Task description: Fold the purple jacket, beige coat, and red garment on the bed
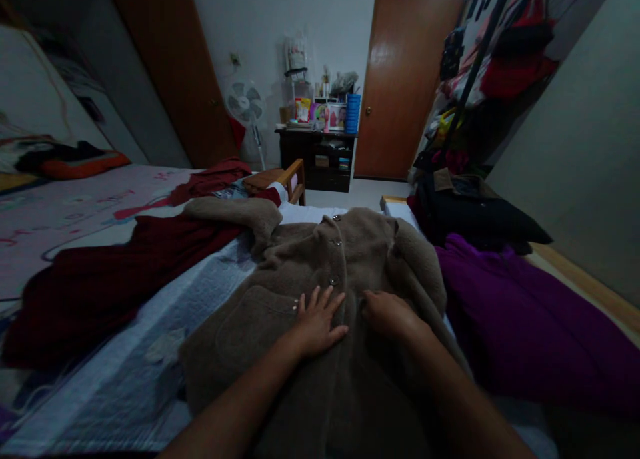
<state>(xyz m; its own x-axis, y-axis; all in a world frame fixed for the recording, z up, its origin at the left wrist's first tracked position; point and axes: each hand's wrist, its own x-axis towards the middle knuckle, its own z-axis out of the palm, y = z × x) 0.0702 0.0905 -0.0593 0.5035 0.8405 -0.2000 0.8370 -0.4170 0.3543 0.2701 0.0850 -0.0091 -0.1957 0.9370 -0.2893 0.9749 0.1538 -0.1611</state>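
A brown fleecy coat (pixel 280 266) lies spread front side up on the bed, with several round buttons down its front. One sleeve stretches out to the left; the other lies bent along the right side. My left hand (pixel 320 320) rests flat on the coat just below a button (pixel 335 280), fingers spread. To its right, my right hand (pixel 389 314) has its fingers curled down against the coat front, closed on a bit of the coat's cloth. The fingertips of that hand are partly hidden.
Dark red clothing (pixel 105 279) lies on the left, beside a pink patterned sheet (pixel 75 209). A purple garment (pixel 535 326) and folded dark clothes (pixel 470 209) are piled on the right. Beyond the bed stand a wooden chair (pixel 295 179), a fan (pixel 246 102) and a dark cabinet (pixel 313 156).
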